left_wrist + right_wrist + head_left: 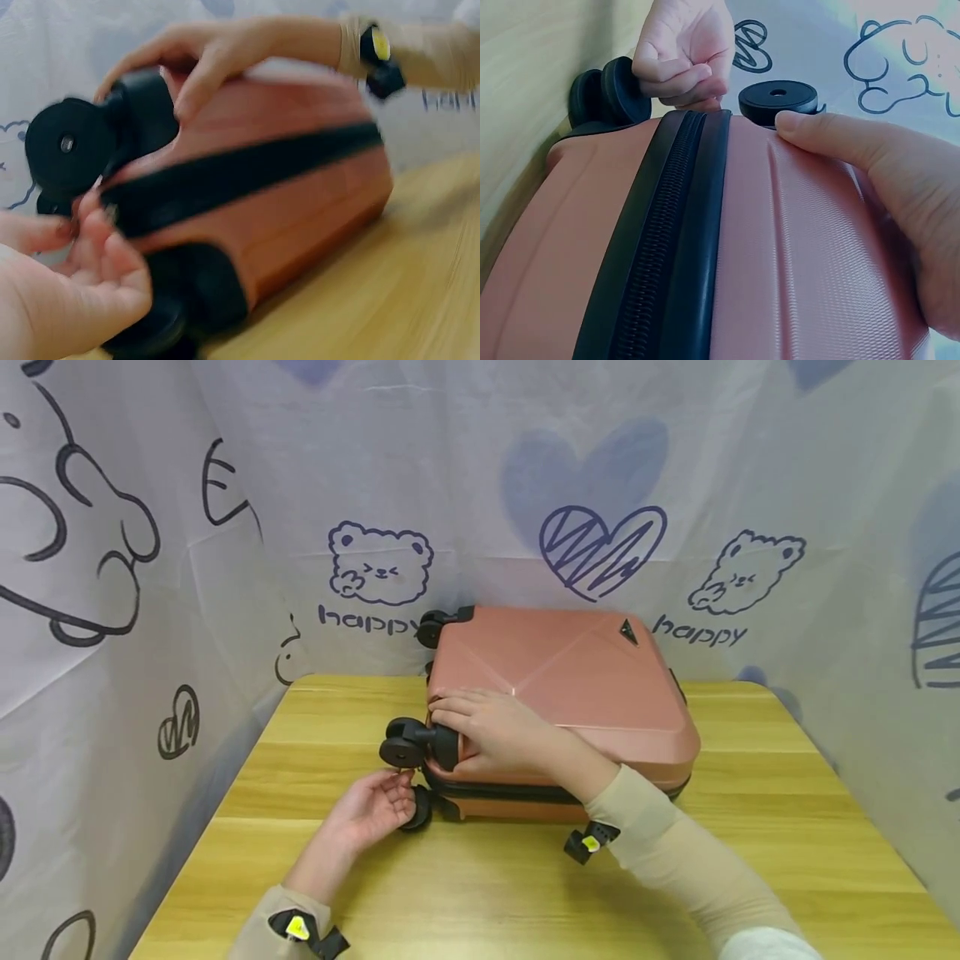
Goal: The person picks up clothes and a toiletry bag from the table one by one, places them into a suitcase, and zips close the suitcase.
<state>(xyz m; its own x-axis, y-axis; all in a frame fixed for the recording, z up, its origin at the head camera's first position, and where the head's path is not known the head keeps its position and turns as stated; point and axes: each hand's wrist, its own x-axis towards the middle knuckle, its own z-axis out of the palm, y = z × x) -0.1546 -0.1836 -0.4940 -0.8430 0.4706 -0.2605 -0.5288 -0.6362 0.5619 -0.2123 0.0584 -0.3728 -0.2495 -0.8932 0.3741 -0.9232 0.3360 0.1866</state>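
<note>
A pink hard-shell suitcase (555,668) lies flat on the table, its wheels pointing left. My right hand (506,731) grips its near left corner, fingers over the top beside a black wheel (405,743) and thumb down the side. At the wheeled end, my left hand (372,810) has its fingers curled and pinches a small zipper pull between thumb and fingertips, mostly hidden by them. The black zipper (656,262) runs along the suitcase's side and looks closed there. A lower wheel (154,330) sits right beside the left hand.
The wood-grain table (495,893) extends around the suitcase. Behind it and at both sides hangs a white cloth (465,485) printed with hearts and bears. Another wheel (433,628) sticks out at the suitcase's far left corner, close to the cloth.
</note>
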